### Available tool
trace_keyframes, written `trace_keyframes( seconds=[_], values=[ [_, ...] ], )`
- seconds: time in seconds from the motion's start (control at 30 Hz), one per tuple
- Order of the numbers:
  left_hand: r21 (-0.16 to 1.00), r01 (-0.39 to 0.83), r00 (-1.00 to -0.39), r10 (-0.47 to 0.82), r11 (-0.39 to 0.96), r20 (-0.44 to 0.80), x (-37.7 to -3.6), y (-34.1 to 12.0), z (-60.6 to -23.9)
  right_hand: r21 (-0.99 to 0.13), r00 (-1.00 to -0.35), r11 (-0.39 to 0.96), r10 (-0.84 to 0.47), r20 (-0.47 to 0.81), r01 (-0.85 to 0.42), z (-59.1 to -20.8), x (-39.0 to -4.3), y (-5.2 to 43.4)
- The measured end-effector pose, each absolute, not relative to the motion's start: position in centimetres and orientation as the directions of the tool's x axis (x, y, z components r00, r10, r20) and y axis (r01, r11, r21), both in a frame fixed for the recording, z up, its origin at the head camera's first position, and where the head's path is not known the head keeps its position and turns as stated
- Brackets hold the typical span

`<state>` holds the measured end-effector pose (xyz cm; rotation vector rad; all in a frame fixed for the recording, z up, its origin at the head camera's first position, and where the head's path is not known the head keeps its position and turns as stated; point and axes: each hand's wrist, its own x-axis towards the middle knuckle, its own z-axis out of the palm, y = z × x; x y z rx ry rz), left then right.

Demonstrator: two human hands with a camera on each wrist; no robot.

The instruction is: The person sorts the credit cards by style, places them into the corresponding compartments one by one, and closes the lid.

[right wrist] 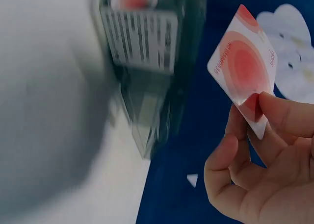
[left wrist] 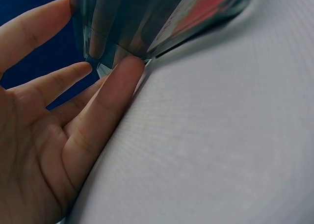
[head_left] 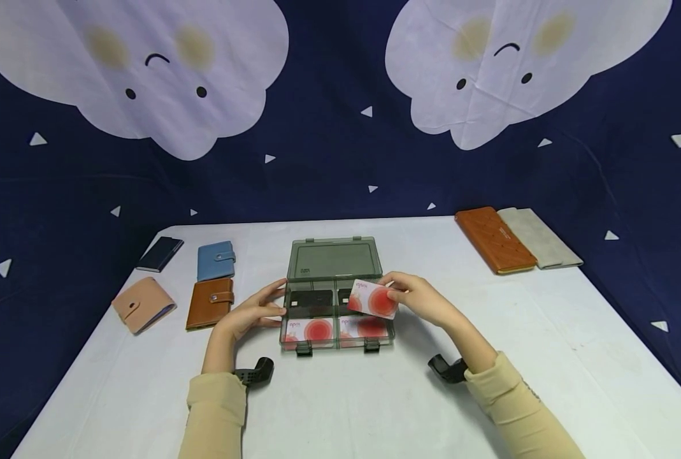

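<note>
My right hand [head_left: 423, 298] pinches a white card with red circles [head_left: 372, 299] by its right edge, thumb in front. The card is tilted above the right side of a green see-through box [head_left: 340, 345], whose lid [head_left: 334, 260] is raised at the back. The right wrist view shows the card [right wrist: 243, 69] between thumb and fingers. My left hand [head_left: 252, 313] touches the box's left side with fairly straight, spread fingers; its thumb [left wrist: 117, 89] lies along the wall. Inside the divided box are black cards [head_left: 310, 299] at the back and red-and-white cards [head_left: 308, 329] in front.
To the left lie a pink wallet [head_left: 144, 305], a black card holder [head_left: 160, 254], a blue wallet [head_left: 215, 260] and a brown wallet [head_left: 209, 303]. At the back right, a brown long wallet [head_left: 494, 239] lies beside a grey one [head_left: 537, 237]. A dark curtain [head_left: 329, 185] hangs behind the white table [head_left: 340, 408].
</note>
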<state>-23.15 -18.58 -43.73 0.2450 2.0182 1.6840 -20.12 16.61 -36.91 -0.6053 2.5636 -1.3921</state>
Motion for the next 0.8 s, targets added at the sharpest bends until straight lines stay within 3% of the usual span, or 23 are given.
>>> trace_keyframes(
  seconds=[0.27, 0.5, 0.8],
  values=[
    [0.960, -0.169, -0.859, 0.444, 0.221, -0.254, -23.1, -18.6, -43.7, -0.712, -0.847, 0.584, -0.531, 0.027, -0.390, -38.2, -19.4, 14.5],
    [0.960, -0.172, -0.859, 0.443, 0.223, -0.256, -23.1, -18.6, -43.7, -0.637, -0.846, 0.665, -0.532, -0.039, -0.389, -39.1, -19.2, 13.9],
    [0.958, -0.174, -0.859, 0.441, 0.227, -0.261, -23.1, -18.6, -43.7, -0.424, -0.844, 0.751, -0.531, 0.068, -0.507, -38.9, -18.9, 13.7]
  ],
)
